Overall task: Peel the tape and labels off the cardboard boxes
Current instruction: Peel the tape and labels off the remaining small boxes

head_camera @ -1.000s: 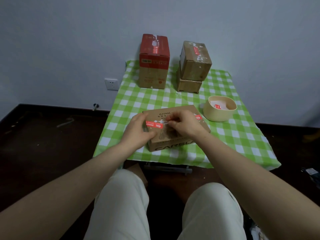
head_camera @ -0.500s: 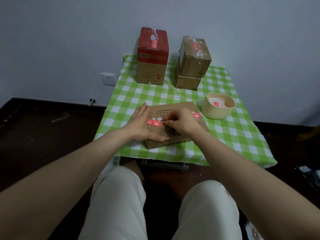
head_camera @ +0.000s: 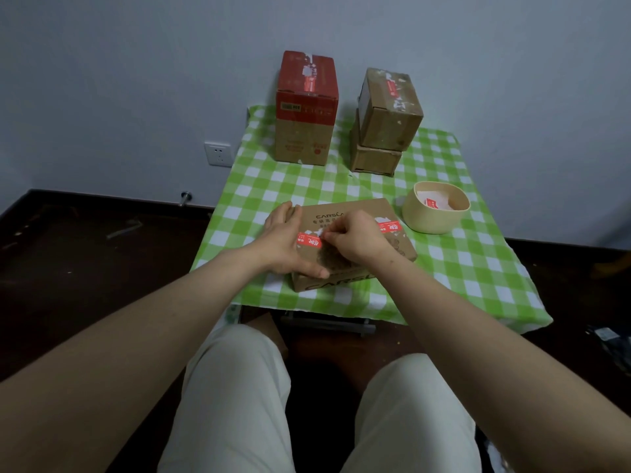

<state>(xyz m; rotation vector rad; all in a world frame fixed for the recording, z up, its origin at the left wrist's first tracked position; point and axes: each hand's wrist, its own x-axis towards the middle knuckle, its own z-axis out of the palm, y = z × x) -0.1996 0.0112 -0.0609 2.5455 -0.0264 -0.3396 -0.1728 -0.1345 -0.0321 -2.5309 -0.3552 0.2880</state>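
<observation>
A flat brown cardboard box (head_camera: 358,213) printed CARSLA lies at the table's near edge. A strip of red and white tape (head_camera: 309,240) runs across its top, with another red piece (head_camera: 392,227) showing at the right. My left hand (head_camera: 285,240) lies on the box's left side, thumb pressed on the front edge. My right hand (head_camera: 355,235) pinches the tape's torn end near the middle of the lid. Torn, rough cardboard shows under the hands.
A tall red-topped box (head_camera: 305,107) and two stacked brown boxes (head_camera: 387,121), all with tape, stand at the back of the green checked table (head_camera: 461,261). A beige bowl (head_camera: 435,216) at right holds peeled scraps. A wall socket (head_camera: 218,154) is on the left.
My left hand has slid further along the box's left side and its thumb now presses the front edge. My right hand keeps its pinch on the tape. The camera view shifted slightly.
</observation>
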